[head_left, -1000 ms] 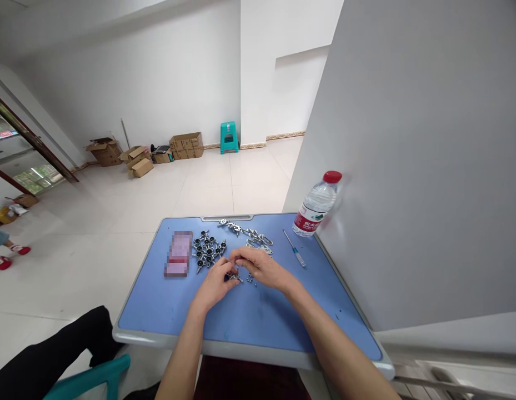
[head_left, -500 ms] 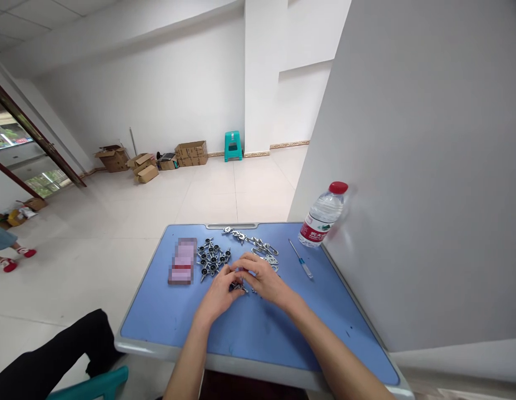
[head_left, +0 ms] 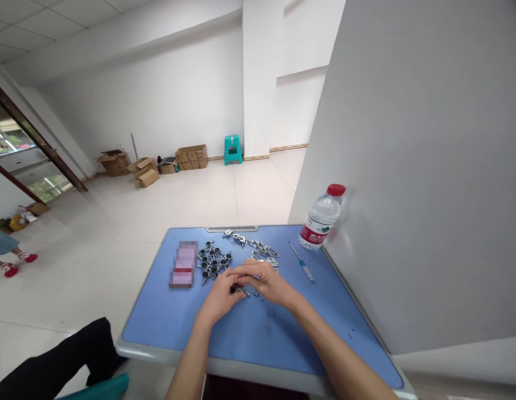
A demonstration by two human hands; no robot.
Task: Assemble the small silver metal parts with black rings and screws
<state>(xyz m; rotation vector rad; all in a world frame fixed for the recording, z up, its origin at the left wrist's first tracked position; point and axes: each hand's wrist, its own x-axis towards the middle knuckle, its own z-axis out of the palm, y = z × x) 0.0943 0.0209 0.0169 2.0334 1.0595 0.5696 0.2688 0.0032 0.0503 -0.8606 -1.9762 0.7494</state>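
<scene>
My left hand [head_left: 221, 294] and my right hand [head_left: 266, 282] meet over the middle of the blue table [head_left: 258, 333], fingertips together. Both are closed around a small piece that their fingers mostly cover. Under the left thumb shows a small metal part with a dark patch [head_left: 240, 290]. Just beyond the left hand lies a cluster of metal pieces with round black centres [head_left: 214, 262]. Flat metal plates and links [head_left: 264, 249] spread past the right hand, and a few tiny screw-like bits [head_left: 256, 294] rest below its fingers.
A screwdriver [head_left: 301, 261] with a blue and clear handle lies right of the hands. A red-capped water bottle [head_left: 322, 218] stands against the grey wall. A blurred pink item [head_left: 184, 265] lies left. Cardboard boxes [head_left: 191, 158] and a teal stool [head_left: 233, 150] stand by the far wall.
The view has shifted slightly. My right hand's fingers have moved a little over the left fingertips, and the tiny bits beneath it show more. Both hands remain together.
</scene>
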